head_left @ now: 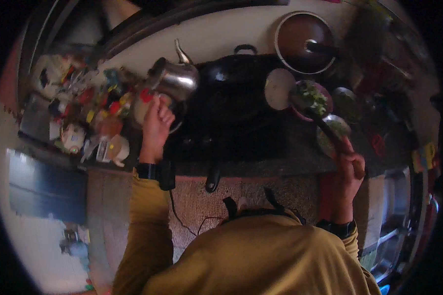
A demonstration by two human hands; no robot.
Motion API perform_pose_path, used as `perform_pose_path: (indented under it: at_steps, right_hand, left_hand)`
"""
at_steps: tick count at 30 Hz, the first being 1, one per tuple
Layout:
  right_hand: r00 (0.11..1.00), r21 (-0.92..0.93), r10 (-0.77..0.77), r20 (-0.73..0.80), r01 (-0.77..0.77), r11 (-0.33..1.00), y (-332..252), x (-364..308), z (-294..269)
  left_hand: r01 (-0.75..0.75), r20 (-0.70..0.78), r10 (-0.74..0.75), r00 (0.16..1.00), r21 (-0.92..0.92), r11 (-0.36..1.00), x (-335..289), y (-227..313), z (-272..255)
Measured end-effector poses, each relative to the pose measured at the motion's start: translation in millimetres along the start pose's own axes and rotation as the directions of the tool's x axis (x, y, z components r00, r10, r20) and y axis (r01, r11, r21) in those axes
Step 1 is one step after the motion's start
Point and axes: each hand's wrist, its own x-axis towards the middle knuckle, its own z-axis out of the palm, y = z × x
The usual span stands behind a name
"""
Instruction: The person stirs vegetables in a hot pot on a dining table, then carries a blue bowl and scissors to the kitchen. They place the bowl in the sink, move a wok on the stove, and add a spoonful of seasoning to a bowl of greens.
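My left hand (157,123) is raised at the left of the stove, fingers curled closed. A small red thing (146,95) shows at its fingertips, but blur hides whether they grip it. Just beyond is a shiny steel kettle (181,81) with a curved spout. My right hand (350,172) is wrapped round the dark, long-handled utensil (332,132), whose far end reaches a pink-rimmed bowl of chopped greens (312,96); its head cannot be made out. Under the handle stands another bowl (325,140). Between my hands sits a large black pan (231,73) on the dark stove.
A round brown lid (300,37) with a pale rim leans at the back right. Beside the greens lie a pale round plate or lid (279,89) and a metal bowl (347,104). Jars, packets and small containers (101,113) crowd the left counter. A black pan handle (213,178) juts over the front edge.
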Motion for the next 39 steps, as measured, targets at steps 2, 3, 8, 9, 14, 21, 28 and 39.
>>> perform_pose_path:
  at_steps: [2, 3, 8, 9, 14, 21, 28, 39]
  right_hand:
    - [1.0, -0.021, 0.009, -0.003, -0.009, 1.0, 8, 6, 6]
    - [0.999, -0.022, -0.004, 0.039, 0.005, 1.0, 13, 9, 11]
    - [0.994, 0.041, 0.08, 0.076, -0.084, 0.996, 23, 14, 34]
    - [0.993, -0.011, 0.078, 0.091, -0.077, 0.997, 22, 13, 37]
    - [0.92, -0.131, -0.161, 0.357, 0.22, 0.967, 38, 9, 59]
    - [0.809, -0.354, 0.26, 0.527, -0.069, 0.933, 43, -9, 114]
    - [0.643, -0.467, -0.161, 0.749, 0.685, 0.56, 90, 7, 192]
    - [0.708, -0.427, -0.047, 0.705, 0.476, 0.769, 6, -27, 189]
  left_hand:
    - [-0.068, -0.124, 0.062, 0.99, -0.039, 0.997, -15, 8, -15]
    - [-0.112, -0.174, 0.1, 0.98, -0.059, 0.992, -23, 15, -25]
    - [-0.188, -0.324, 0.224, 0.919, 0.138, 0.972, -68, 61, -93]
    - [-0.188, -0.373, 0.252, 0.893, 0.2, 0.962, -78, 69, -108]
    - [-0.052, -0.437, 0.207, 0.875, 0.341, 0.939, -90, 78, -212]
    - [-0.033, -0.402, 0.265, 0.876, 0.499, 0.866, -39, 27, -343]
    - [0.098, -0.586, 0.017, 0.81, 0.164, 0.982, 47, -6, -385]
    - [0.306, -0.654, -0.133, 0.745, 0.157, 0.939, 108, -51, -502]
